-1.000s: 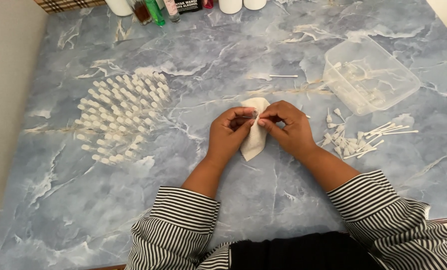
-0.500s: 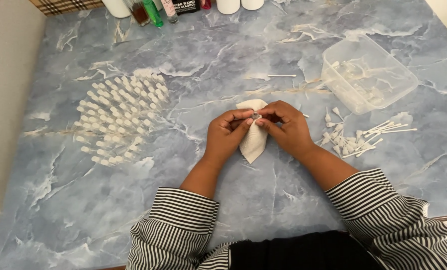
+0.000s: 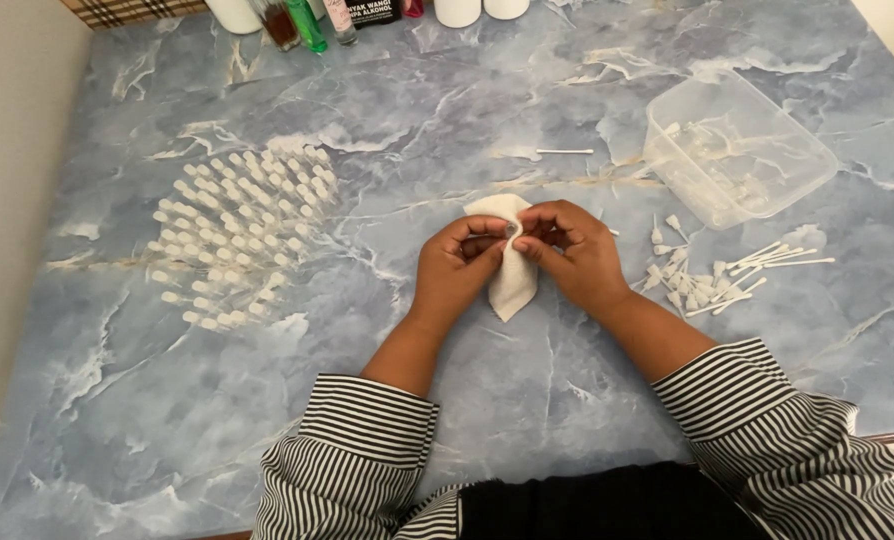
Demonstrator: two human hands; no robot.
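Observation:
My left hand [image 3: 457, 270] and my right hand [image 3: 567, 252] meet over the middle of a blue marbled table [image 3: 467, 400]. Between them they pinch a small white cloth [image 3: 512, 283] whose pointed end hangs down toward me. A tiny pale piece is held at my fingertips against the cloth; its shape is too small to make out. Both sleeves are black-and-white striped.
Left of my hands lie rows of several small white capped pieces [image 3: 237, 235]. To the right sit a clear plastic tub [image 3: 737, 150], a heap of white swab sticks and tips [image 3: 717, 275], and one loose swab [image 3: 565, 152]. Bottles [image 3: 307, 20] line the far edge.
My fingers have shifted slightly on the cloth, rubbing the small piece. The cloth and both hands stay in the same spot.

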